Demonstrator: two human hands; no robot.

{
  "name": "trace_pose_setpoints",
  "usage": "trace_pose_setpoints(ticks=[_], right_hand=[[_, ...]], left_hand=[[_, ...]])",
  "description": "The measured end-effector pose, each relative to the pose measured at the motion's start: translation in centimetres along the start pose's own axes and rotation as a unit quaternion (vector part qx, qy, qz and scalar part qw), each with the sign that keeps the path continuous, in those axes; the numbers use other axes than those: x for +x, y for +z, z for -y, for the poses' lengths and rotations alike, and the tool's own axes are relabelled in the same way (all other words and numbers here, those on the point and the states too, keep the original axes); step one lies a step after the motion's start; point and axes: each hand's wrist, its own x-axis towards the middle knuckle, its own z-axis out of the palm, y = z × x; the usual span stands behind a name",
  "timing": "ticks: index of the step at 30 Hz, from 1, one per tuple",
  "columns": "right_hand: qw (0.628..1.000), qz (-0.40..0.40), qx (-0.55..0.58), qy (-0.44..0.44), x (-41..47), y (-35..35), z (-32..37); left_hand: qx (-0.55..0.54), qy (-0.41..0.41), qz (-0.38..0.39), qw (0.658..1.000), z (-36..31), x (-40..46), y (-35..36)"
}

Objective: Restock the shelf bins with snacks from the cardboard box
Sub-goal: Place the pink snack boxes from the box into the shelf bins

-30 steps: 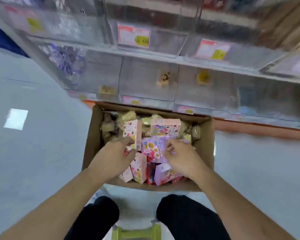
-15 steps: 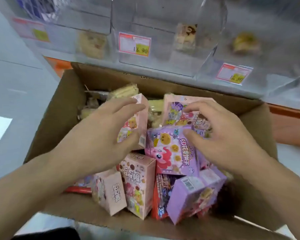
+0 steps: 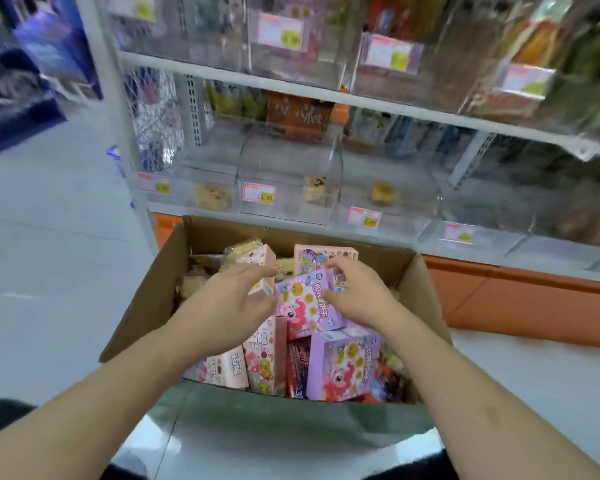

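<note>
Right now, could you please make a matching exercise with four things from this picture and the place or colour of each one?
Things:
1. cardboard box
2. left hand
3. purple snack box
4. price tag reading 13.90

Descriptions:
A. on the front of a clear shelf bin
B. over the tall pink box
C. on the floor before the shelf
D. near corner of the carton, cartoon pony on its face

Pairs: 1-C, 2-B, 3-D, 4-A
</note>
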Motion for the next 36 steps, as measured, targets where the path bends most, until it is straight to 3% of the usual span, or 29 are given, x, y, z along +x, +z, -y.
trace_pose_setpoints(ticks=[10,13,18,23,27,30,32,34,36], right_hand=[[0.987,0.037,0.06,0.142,2.4,3.4,-2.4],[0.989,0.04,0.062,0.13,3.5,3.2,-2.3],[0.993,-0.04,0.103,0.045,4.1,-2.2,-0.8],[0.966,0.023,0.25,-0.066,2.8,-5.5,1.6],[0.952,0.012,0.302,-0.043,3.0,-3.7,1.0],[0.976,0.032,0.216,-0.014,3.0,-3.1,-1.2],[0.986,0.137,0.092,-0.009,2.2,-2.5,-2.6],[0.97,0.24,-0.032,-0.003,0.9,-1.1,-3.4],[0.952,0.288,-0.107,0.004,0.0,0.6,-3.9]], left_hand=[[0.019,-0.01,0.054,0.998,1.7,0.1,0.6],[0.017,-0.012,0.061,0.998,2.5,2.2,0.6],[-0.022,-0.014,0.043,0.999,3.0,5.8,0.5],[-0.125,-0.022,0.055,0.99,0.5,7.4,-0.2],[-0.139,-0.06,0.062,0.986,0.3,7.4,-0.9],[-0.104,-0.113,0.032,0.988,1.4,6.7,-1.8],[-0.101,-0.144,0.016,0.984,2.0,6.0,-2.2],[-0.099,-0.164,0.007,0.982,2.3,5.4,-2.6],[-0.105,-0.17,0.007,0.98,2.3,4.7,-2.8]])
